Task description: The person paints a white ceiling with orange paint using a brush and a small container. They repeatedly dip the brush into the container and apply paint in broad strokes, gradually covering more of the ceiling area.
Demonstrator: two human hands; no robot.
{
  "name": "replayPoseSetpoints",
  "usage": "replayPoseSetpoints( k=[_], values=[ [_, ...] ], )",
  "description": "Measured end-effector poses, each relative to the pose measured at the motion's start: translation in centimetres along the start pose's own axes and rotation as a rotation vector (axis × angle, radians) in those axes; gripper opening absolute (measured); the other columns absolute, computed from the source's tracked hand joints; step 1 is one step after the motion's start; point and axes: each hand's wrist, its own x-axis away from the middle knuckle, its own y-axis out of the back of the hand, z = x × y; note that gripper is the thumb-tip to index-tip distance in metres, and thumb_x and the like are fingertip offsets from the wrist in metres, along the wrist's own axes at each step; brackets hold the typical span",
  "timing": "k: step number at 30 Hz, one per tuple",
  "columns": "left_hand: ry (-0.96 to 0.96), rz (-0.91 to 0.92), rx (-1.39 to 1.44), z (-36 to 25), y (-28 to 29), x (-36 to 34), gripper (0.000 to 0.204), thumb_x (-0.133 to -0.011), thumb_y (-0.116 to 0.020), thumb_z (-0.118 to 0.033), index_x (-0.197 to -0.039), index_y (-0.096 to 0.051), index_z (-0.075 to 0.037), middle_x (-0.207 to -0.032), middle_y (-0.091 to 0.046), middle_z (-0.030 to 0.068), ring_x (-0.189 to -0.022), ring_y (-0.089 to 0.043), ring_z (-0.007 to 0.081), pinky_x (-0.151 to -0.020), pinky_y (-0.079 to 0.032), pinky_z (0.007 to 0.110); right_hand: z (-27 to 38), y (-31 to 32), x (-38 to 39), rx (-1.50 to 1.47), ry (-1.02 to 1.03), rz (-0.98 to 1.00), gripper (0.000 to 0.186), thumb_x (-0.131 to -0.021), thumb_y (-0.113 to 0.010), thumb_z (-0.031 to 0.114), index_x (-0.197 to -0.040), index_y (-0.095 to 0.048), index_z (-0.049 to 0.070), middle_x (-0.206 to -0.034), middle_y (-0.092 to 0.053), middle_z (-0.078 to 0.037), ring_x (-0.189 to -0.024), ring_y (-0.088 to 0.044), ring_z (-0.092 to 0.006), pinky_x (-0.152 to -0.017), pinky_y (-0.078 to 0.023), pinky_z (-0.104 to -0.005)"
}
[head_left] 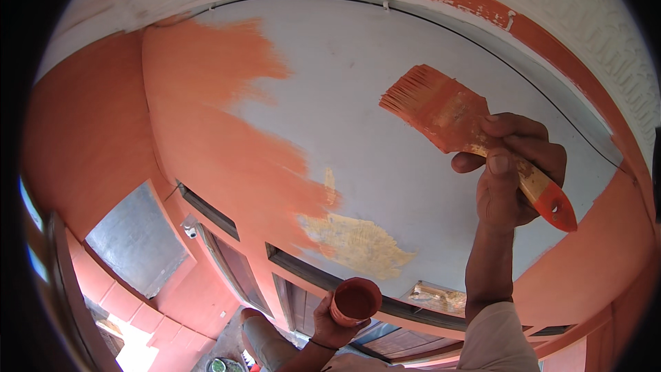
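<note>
Before the partly painted wall (330, 83), pale grey in the middle with orange spreading from the left, my right hand (508, 189) is closed, fingers and thumb gripping the handle (533, 182) of a wide flat paintbrush (458, 117), its orange-coated bristles (413, 96) pointing up and left; I cannot tell whether their tips touch the surface. Lower down, below the cream patch (361, 244), my left hand (329, 327) is curled around a small orange-smeared cup (339, 315), its open mouth showing reddish-orange paint (358, 300) inside.
</note>
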Motion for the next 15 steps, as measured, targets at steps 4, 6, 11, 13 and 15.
replayPoseSetpoints(
  k=[4,6,11,13,15],
  values=[
    [-0.008,0.048,0.062,0.2,2.0,-0.5,0.064,-0.095,-0.063,-0.06,-0.146,-0.057,-0.021,-0.148,-0.058,0.0093,-0.135,-0.055,0.0342,-0.096,-0.051,0.057,0.3,1.5,0.3,0.297,0.085,0.132,0.025,-0.101,-0.069,0.01,-0.123,-0.059,0.002,-0.134,-0.059,-0.03,-0.083,-0.078,-0.0261,-0.07,-0.07,-0.0363],
    [-0.006,0.036,0.037,0.0,1.9,-0.3,0.063,-0.096,-0.062,-0.06,-0.146,-0.057,-0.022,-0.148,-0.059,0.0089,-0.134,-0.056,0.0341,-0.095,-0.052,0.058,1.1,2.5,0.8,0.397,0.093,0.152,0.025,-0.102,-0.068,0.011,-0.125,-0.06,0.003,-0.135,-0.059,-0.031,-0.086,-0.078,-0.0276,-0.073,-0.069,-0.0371],
    [0.042,0.058,0.088,0.1,3.4,-0.9,0.061,-0.097,-0.06,-0.061,-0.145,-0.057,-0.025,-0.148,-0.059,0.0079,-0.134,-0.057,0.0329,-0.095,-0.053,0.06,4.1,5.9,3.9,0.512,0.089,0.031,0.026,-0.105,-0.065,0.013,-0.128,-0.059,0.001,-0.125,-0.066,-0.035,-0.093,-0.078,-0.0323,-0.077,-0.066,-0.0374],
    [0.052,-0.008,0.076,0.2,3.5,-0.9,0.06,-0.095,-0.06,-0.058,-0.144,-0.058,-0.024,-0.143,-0.061,0.0077,-0.129,-0.058,0.0342,-0.09,-0.054,0.056,5.0,8.0,4.6,0.598,0.156,-0.012,0.026,-0.105,-0.063,0.012,-0.128,-0.059,0.001,-0.121,-0.069,-0.036,-0.094,-0.078,-0.0331,-0.077,-0.065,-0.0383],
    [0.053,-0.111,0.068,0.3,1.4,-0.7,0.059,-0.09,-0.062,-0.052,-0.14,-0.06,-0.02,-0.134,-0.065,0.0078,-0.119,-0.061,0.0373,-0.079,-0.057,0.049,5.6,9.3,5.5,0.583,0.13,-0.127,0.025,-0.103,-0.062,0.009,-0.126,-0.058,-0.001,-0.118,-0.069,-0.034,-0.096,-0.078,-0.0345,-0.075,-0.068,-0.0402]
  ],
)
